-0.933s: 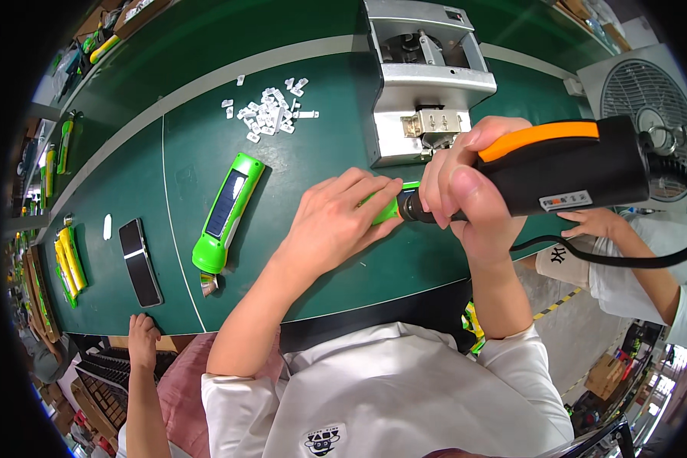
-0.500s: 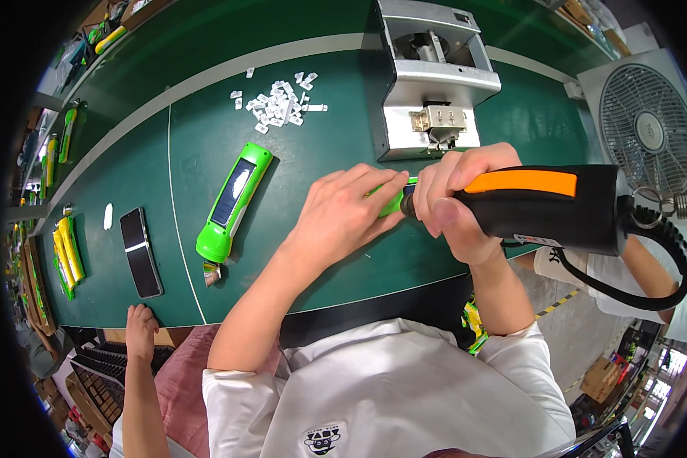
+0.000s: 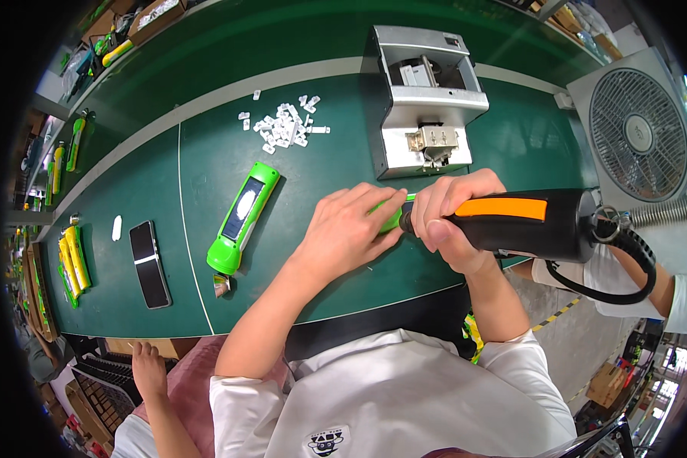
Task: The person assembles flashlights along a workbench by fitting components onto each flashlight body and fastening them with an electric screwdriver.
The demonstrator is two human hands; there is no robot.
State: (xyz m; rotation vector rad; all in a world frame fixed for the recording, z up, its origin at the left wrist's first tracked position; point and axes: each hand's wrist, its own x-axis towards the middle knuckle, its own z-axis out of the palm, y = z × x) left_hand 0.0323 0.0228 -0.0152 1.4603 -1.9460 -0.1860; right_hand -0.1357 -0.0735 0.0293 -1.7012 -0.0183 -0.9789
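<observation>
We see the left hand (image 3: 351, 225) with its fingers bent over a green piece (image 3: 391, 220), gripping it against the tabletop (image 3: 332, 168). The piece lies at 3 o'clock from that palm, under the fingertips. It is mostly covered, so we cannot tell its long axis. The left hand is nearest to it. The right hand (image 3: 458, 217) has its fingers wrapped round the front of a black power driver (image 3: 565, 240) with an orange lever; the driver's long axis runs between 9 and 3 o'clock, nose toward the green piece. The nose is right at the piece's edge, though we cannot make out whether they touch.

Counting from the left hand, we find one green torch (image 3: 242, 221) at 9 o'clock, its axis from 7 to 1; one dark phone (image 3: 150, 263) and one white slip (image 3: 117, 227) beyond it; one yellow-and-green bundle (image 3: 75, 263) farther out, its pieces overlapping; one heap of small white parts (image 3: 286, 126) at 11, too jumbled to count; one silver machine (image 3: 427, 99) at 1; and one fan (image 3: 637, 126) at 2.
</observation>
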